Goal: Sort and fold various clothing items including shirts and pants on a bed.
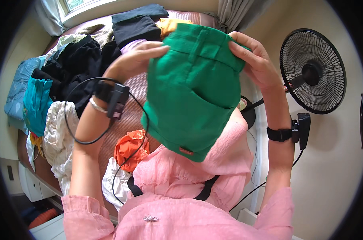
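Observation:
A pair of green shorts [193, 92], folded over, hangs in the air in front of me with its waistband at the top. My left hand [139, 56] grips the upper left edge, its fingers partly behind the cloth. At the upper right corner, my right hand [251, 56] pinches the waistband with the thumb in front. A slanted pocket seam shows on the cloth, and a small reddish tag sits near the lower edge. Below the shorts, an orange garment [131, 150] and a white cloth [116, 180] lie on the bed beside my pink clothing.
Folded dark clothes [135, 32] and a yellow cloth [171, 26] lie at the bed's far side. Black garments [75, 72], a turquoise garment [39, 102] and a white lacy garment [61, 136] are heaped at left. A black fan [312, 72] stands at right; cables hang from both wrist devices.

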`<move>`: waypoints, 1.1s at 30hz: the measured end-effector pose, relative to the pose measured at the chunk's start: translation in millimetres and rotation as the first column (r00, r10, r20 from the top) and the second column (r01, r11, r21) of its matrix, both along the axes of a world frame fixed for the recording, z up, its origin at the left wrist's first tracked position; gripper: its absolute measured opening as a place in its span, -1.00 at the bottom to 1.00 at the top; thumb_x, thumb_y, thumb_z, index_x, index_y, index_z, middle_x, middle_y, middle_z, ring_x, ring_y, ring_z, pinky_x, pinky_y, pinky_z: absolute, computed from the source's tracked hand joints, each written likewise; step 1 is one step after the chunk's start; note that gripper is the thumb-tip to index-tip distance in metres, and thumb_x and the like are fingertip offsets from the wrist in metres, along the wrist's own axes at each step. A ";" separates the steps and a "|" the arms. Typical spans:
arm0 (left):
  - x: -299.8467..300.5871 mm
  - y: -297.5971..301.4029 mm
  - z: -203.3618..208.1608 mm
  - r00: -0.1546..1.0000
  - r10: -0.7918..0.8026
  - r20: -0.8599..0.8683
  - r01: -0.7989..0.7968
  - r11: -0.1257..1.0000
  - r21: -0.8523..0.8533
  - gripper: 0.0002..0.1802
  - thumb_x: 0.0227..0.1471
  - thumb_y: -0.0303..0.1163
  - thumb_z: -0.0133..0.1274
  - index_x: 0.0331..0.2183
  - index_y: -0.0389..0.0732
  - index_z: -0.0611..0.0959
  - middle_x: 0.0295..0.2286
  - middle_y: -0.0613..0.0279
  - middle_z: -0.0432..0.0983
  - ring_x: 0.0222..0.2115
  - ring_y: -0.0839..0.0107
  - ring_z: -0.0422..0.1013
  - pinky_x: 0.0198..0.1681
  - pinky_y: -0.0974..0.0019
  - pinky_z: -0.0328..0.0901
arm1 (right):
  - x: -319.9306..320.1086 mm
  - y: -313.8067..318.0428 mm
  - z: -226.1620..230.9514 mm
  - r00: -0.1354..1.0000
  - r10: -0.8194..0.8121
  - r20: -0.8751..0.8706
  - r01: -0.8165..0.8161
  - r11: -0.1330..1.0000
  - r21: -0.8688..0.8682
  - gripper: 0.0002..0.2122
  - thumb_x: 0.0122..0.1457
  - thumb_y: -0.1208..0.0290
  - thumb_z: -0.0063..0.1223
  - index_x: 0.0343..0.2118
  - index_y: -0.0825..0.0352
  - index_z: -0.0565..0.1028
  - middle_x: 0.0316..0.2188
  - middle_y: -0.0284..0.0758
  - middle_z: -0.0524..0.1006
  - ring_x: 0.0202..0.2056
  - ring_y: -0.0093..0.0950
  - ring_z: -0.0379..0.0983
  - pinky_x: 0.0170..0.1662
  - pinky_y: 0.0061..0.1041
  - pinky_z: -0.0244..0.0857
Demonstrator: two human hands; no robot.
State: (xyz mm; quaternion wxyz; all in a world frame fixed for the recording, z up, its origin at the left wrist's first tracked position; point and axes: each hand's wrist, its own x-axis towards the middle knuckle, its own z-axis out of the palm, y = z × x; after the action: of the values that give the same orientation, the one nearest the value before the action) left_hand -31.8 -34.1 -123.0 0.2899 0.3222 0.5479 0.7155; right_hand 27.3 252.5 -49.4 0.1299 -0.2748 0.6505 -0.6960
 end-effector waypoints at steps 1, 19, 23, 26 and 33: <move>1.1 -13.1 8.0 0.999 0.032 -0.041 -0.034 0.999 -0.039 -0.65 0.09 -0.24 -0.04 -0.23 -0.36 0.51 -0.39 0.36 0.49 -0.40 0.68 0.39 -0.31 0.56 0.29 | -0.5 -5.6 -2.6 1.000 0.002 0.006 -0.002 1.000 0.001 -0.84 0.16 0.39 -0.04 -0.26 0.35 0.44 -0.39 -0.49 0.47 -0.33 -0.75 0.37 -0.25 -0.74 0.25; -22.3 82.7 -144.2 0.314 0.356 -0.880 -0.872 0.474 -0.120 -0.43 0.02 -0.20 -0.03 0.01 -0.32 0.31 -0.03 -0.13 0.24 0.03 0.00 0.15 0.06 0.07 0.08 | -6.3 -4.2 -285.1 0.689 -0.473 0.549 0.580 0.814 -0.026 -0.81 0.18 0.36 -0.09 -0.21 0.33 0.41 -0.37 -0.47 0.46 -0.38 -0.72 0.34 -0.33 -0.72 0.18; 24.2 87.3 -219.9 0.547 0.201 -0.813 -0.832 0.242 -0.500 -0.34 0.09 -0.07 -0.20 0.12 -0.26 0.15 0.15 -0.07 -0.06 0.19 0.08 -0.16 0.18 -0.08 -0.27 | 8.2 16.6 -303.9 0.551 -0.522 0.651 0.613 0.782 0.108 -0.89 0.17 0.32 -0.07 -0.30 0.18 0.43 -0.45 -0.60 0.46 -0.48 -0.81 0.29 -0.46 -0.78 0.07; 34.8 51.5 -241.8 0.420 0.118 -0.900 -0.908 0.049 -0.417 -0.34 0.09 -0.04 -0.21 0.12 -0.24 0.17 0.16 0.03 -0.06 0.20 0.12 -0.18 0.18 -0.12 -0.37 | 9.1 29.5 -296.1 0.599 -0.546 0.586 0.601 0.790 0.122 -0.88 0.14 0.37 -0.04 -0.30 0.27 0.41 -0.42 -0.50 0.48 -0.40 -0.72 0.38 -0.34 -0.66 0.23; 45.1 14.4 -228.2 0.395 0.028 -0.918 -0.903 -0.171 -0.394 -0.36 0.07 -0.07 -0.18 0.11 -0.23 0.21 0.17 0.07 -0.09 0.20 0.18 -0.18 0.18 -0.12 -0.36 | 1.6 -48.2 -247.7 0.560 -0.407 -0.721 0.828 0.259 0.497 -0.56 0.05 0.49 -0.10 0.06 0.30 0.23 0.11 -0.16 0.18 0.15 -0.24 0.05 0.17 -0.22 -0.11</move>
State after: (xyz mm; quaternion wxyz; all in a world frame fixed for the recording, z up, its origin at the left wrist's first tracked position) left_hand 13.3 -19.7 -351.1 -0.1335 0.0033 0.9895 0.0544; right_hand 28.8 204.3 -297.2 -0.2117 -0.0468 0.9505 -0.2224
